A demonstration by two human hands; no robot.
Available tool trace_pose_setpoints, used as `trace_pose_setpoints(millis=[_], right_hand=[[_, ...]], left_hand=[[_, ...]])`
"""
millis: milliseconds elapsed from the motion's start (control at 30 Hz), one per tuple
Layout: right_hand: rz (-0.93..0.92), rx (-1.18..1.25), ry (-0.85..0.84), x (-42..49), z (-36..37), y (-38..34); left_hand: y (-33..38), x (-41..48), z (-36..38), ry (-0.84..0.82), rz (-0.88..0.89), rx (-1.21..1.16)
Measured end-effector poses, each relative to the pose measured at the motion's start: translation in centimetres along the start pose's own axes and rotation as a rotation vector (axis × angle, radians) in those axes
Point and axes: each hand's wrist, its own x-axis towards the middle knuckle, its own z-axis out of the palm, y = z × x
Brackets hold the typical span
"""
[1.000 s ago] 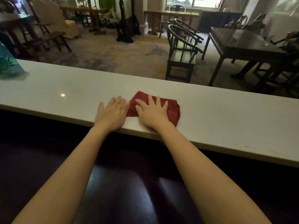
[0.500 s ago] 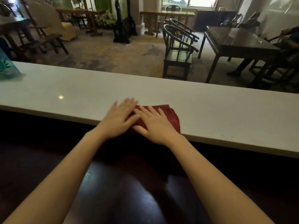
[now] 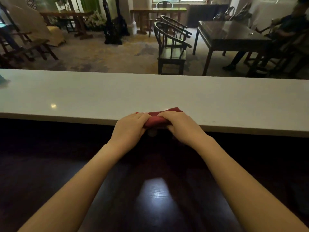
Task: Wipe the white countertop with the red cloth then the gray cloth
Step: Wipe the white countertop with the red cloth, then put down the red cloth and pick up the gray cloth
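Observation:
The red cloth [image 3: 156, 119] lies bunched at the near edge of the long white countertop [image 3: 150, 92], partly hanging over it. My left hand [image 3: 129, 129] grips its left end with curled fingers. My right hand [image 3: 181, 126] grips its right end the same way. Both hands sit at the counter's front lip, side by side, with the cloth between them. No gray cloth is in view.
A dark glossy lower surface [image 3: 155, 190] lies below the counter, nearest me. A teal object [image 3: 2, 79] stands at the counter's far left edge. Beyond the counter are dark wooden chairs [image 3: 170, 47], a dark table [image 3: 230, 36] and a seated person [image 3: 287, 30].
Both hands pulled the red cloth toward me from mid-counter to the near edge. The flat palms have curled into a grip and the cloth has bunched up.

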Motion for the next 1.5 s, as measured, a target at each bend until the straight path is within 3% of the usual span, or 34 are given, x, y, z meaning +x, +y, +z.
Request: trace_pose_setpoints(millis=[200, 400, 667, 833, 1133, 1300, 1500], right_hand=[[0.066, 0.044, 0.094, -7.3, -3.3, 4.1], [0.246, 0.076, 0.174, -18.7, -6.5, 12.8], [0.570, 0.077, 0.100, -37.3, -10.1, 25.5], [0.641, 0.087, 0.007, -45.1, -10.9, 31.2], [0.621, 0.186, -0.080, -50.8, -7.2, 35.0], [0.579, 0.100, -0.158, -51.7, -3.4, 35.1], [0.528, -0.032, -0.167, -52.7, -2.0, 33.9]], left_hand=[[7.9, 1.4, 0.3, -0.073, 0.134, 0.002], [20.7, 3.0, 5.0, -0.221, 0.299, -0.019], [40.8, 2.2, 15.7, -0.444, 0.506, -0.067], [49.4, 0.0, 21.2, -0.530, 0.554, -0.092], [52.9, -5.4, 25.3, -0.578, 0.490, -0.264], [51.3, -8.2, 26.5, -0.792, 0.509, -0.080], [50.9, -11.2, 26.9, -0.745, 0.571, 0.038]])
